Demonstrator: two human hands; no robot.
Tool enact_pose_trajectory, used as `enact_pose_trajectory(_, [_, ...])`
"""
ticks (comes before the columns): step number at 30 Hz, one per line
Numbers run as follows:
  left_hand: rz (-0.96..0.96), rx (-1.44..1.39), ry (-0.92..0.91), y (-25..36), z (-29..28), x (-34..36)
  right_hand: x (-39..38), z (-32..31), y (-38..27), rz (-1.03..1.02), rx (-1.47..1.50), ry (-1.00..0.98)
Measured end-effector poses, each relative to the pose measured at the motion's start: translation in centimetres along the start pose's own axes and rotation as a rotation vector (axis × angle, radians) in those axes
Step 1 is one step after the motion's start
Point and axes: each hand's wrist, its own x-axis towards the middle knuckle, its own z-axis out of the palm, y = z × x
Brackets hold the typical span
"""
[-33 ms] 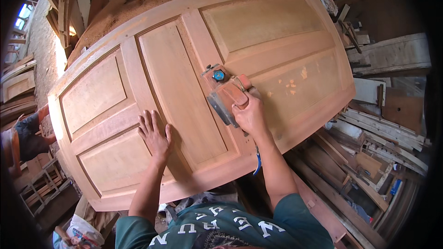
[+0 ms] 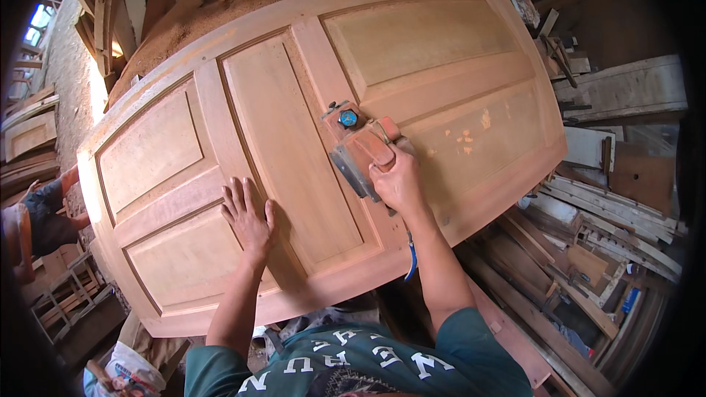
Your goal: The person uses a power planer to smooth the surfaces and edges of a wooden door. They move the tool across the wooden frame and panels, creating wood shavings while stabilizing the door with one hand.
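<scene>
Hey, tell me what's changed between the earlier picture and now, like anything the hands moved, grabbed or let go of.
Nothing has visibly changed: the right hand still grips the belt sander on the panelled wooden door, and the left hand stays spread over the door.

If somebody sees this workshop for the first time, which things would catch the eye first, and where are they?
Probably the large panelled wooden door, lying at a slant across the middle of the view. Near its centre, the right hand grips a dusty red power tool, while the left hand is spread farther left on the door. Beyond the door's far edge, upper left, brown sawdust is heaped.
</scene>
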Motion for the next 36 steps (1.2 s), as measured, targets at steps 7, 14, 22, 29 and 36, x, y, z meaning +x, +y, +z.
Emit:
enact_pose_trajectory(7, [-0.011,-0.001,-0.021,-0.3,0.0,0.0,6.9,1.9,-3.2,-0.167,-0.080,0.065])
enact_pose_trajectory(14, [-0.006,0.003,0.001,-0.3,-0.1,0.1,13.4,3.9,-5.0,-0.175,-0.159,0.051])
enact_pose_trajectory(22, [-0.028,0.009,-0.038,0.0,-0.3,0.1,22.4,6.8,-6.3,-0.149,-0.043,0.070])
enact_pose_trajectory(29, [-0.047,0.027,-0.030,-0.4,0.0,-0.3,31.1,9.9,-10.4,-0.236,-0.052,0.083])
enact_pose_trajectory(36, [-0.033,-0.049,0.028,-0.4,-0.2,-0.1,32.6,10.2,-15.7,-0.131,-0.022,-0.003])
